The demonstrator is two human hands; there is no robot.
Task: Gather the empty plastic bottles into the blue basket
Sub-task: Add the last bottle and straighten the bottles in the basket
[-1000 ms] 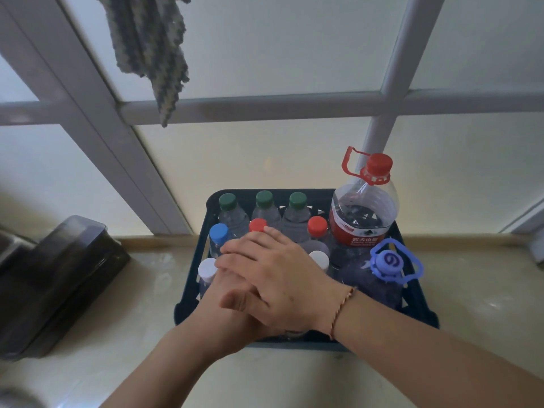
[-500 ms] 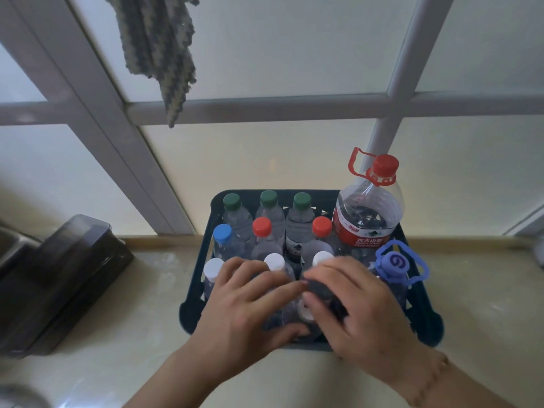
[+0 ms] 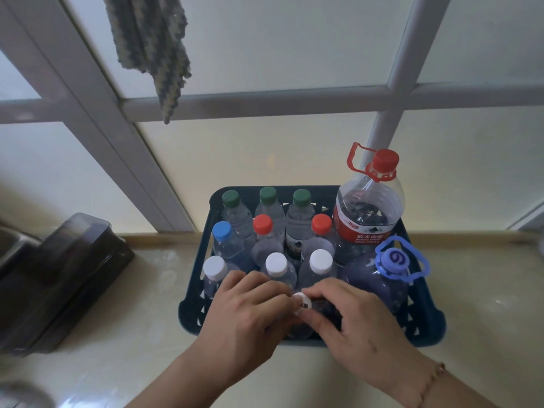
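Two hands are seen low in the view over the near side of the blue basket (image 3: 191,313), which stands on the pale surface (image 3: 132,348) close under a frosted window. The left hand (image 3: 250,310) and the right hand (image 3: 350,316) are both curled around a small white-capped bottle (image 3: 301,303) at the basket's front row, the fingertips of each pinching near its cap; most of that bottle's body is hidden behind the fingers. The basket is filled with upright empty bottles: three with green caps (image 3: 267,195) along the far wall, a blue-capped one (image 3: 221,230) and two red-capped ones (image 3: 262,224) in the next row, then three more with white caps (image 3: 321,261). A large clear jug with a red cap and red label (image 3: 369,213) is stood in the far right corner, and a purple-tinted jug with a blue handle ring (image 3: 394,260) is set just in front of it, touching it as far as can be told. To the left, well apart from the basket, a dark translucent box (image 3: 59,278) is rested on the surface, its left part cut off by the edge. A knitted grey-green cloth (image 3: 153,39) is hung above, its top cut off. A blurred round shape (image 3: 20,397) is seen at the lower left corner and cannot be made out. A thin bracelet (image 3: 432,378) is worn on the right wrist.
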